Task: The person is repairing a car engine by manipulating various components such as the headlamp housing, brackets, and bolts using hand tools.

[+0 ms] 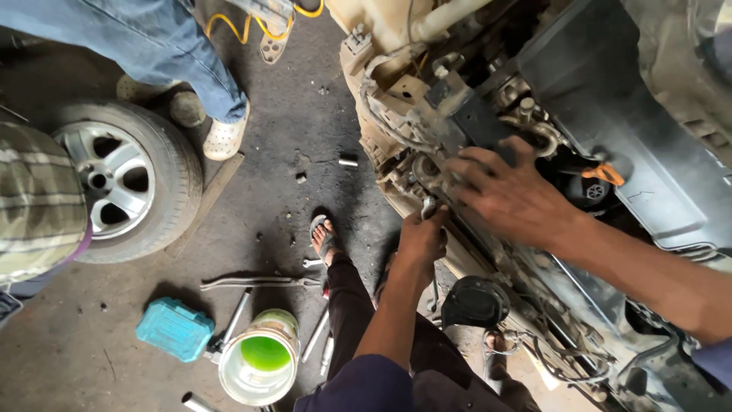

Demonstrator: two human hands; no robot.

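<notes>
L hand [422,236] fisted round small metal tool [428,207] at engine front [427,130]; R hand [507,194] spread flat on engine, right of L, gripping nothing.

**Two hands at a car's stripped front end**

The left hand [422,238] grips a small metal tool [428,207] against the dusty front frame [396,164], fingers closed around it. The right hand [509,194] lies spread over the parts just above. On the concrete floor lie a wheel [122,179], a teal case [174,329], a can of green liquid [261,365] and loose wrenches [259,282]. Another person's jeans-clad legs [164,53] stand beyond the wheel.
</notes>
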